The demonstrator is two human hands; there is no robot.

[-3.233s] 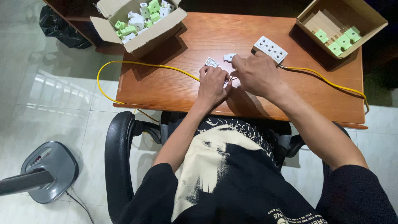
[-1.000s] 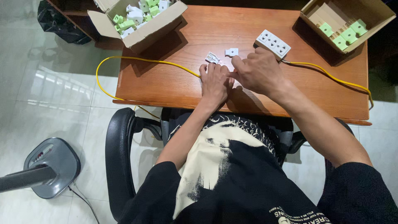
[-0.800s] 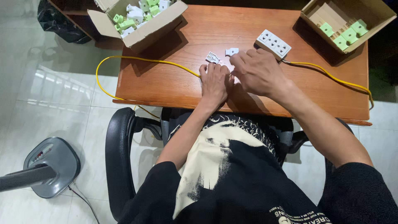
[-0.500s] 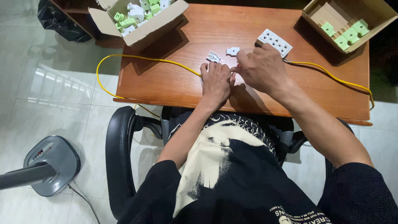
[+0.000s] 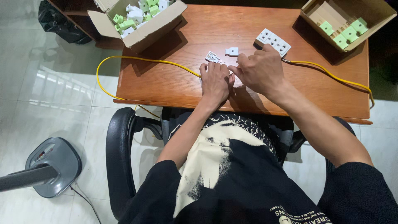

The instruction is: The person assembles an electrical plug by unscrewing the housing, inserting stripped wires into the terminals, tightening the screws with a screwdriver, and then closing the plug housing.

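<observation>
both hands sit together near the middle of the wooden table [image 5: 174, 79], a little toward its near edge. left hand [image 5: 215, 81] lies knuckles up, fingers curled down onto the tabletop, over the end of the yellow cable [image 5: 145, 61]; whether it grips the cable cannot be told. right hand [image 5: 261, 70] touches the left at the fingertips, fingers bent inward; anything pinched between them is hidden, so its grasp cannot be told. just beyond the left fingertips lies an opened white plug part [image 5: 212, 57], and beside it, apart, a small white plug piece [image 5: 232, 51]. a white multi-socket block [image 5: 273, 42] rests just past the right hand. the cable loops off the table's left edge and back. open cardboard box [image 5: 149, 29] with green and white parts at the far left corner; second box [image 5: 348, 16] with green parts at the far right corner. black office chair [image 5: 120, 157] under the person; grey fan base [image 5: 54, 166] on the floor.
</observation>
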